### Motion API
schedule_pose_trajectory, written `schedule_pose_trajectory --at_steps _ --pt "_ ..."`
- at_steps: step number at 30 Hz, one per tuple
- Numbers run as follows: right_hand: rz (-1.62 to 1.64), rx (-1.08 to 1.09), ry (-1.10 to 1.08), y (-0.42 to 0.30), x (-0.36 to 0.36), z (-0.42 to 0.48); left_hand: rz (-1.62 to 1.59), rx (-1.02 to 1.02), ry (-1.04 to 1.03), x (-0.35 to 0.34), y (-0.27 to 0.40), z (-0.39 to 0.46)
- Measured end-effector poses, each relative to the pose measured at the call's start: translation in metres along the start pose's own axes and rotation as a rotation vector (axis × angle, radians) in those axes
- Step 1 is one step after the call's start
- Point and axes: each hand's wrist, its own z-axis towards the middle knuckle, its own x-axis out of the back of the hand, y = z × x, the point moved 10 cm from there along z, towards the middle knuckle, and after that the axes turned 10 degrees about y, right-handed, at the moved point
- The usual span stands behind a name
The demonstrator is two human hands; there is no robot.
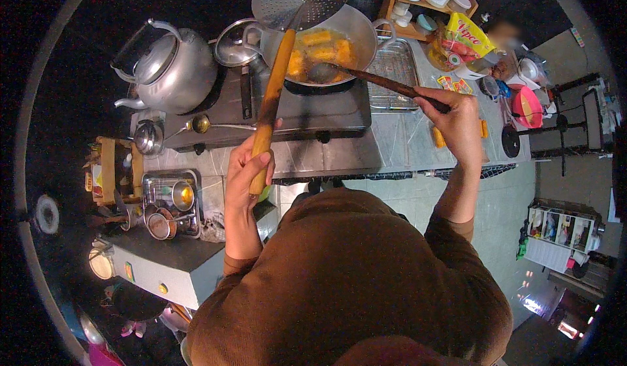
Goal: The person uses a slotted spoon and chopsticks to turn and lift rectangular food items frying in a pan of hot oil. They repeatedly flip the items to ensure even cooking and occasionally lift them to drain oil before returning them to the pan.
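Note:
My left hand grips the wooden handle of a large perforated metal skimmer. The skimmer's disc is tilted over the far side of a two-handled metal wok, partly covering it. In the wok, several golden, breaded-looking rolls lie in bubbling oil. My right hand holds a dark wooden-handled spatula or ladle, whose metal head dips into the oil at the wok's near side, beside the rolls. The wok sits on a black tabletop gas stove.
An aluminium kettle and a glass-lidded small pan stand left of the wok. Right of it lie a wire rack tray and a yellow-labelled oil pouch. A small ladle rests along the stove's left part. Farther left is a metal tray with strainers.

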Motion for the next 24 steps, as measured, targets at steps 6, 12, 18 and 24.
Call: schedule_pose_trajectory --at_steps 6,12,18,24 --pt "-0.036 0.032 0.012 -0.001 -0.018 0.000 -0.008 -0.001 0.013 0.002 0.001 -0.001" --pt "0.033 -0.063 0.138 0.020 -0.007 0.002 -0.012 0.005 0.040 0.008 0.000 -0.004" --pt "-0.023 -0.058 0.288 0.020 0.020 0.001 -0.020 0.009 0.050 0.010 0.000 -0.003" --pt "-0.051 -0.075 0.229 0.022 0.002 -0.005 -0.015 0.017 0.034 0.007 0.000 0.000"
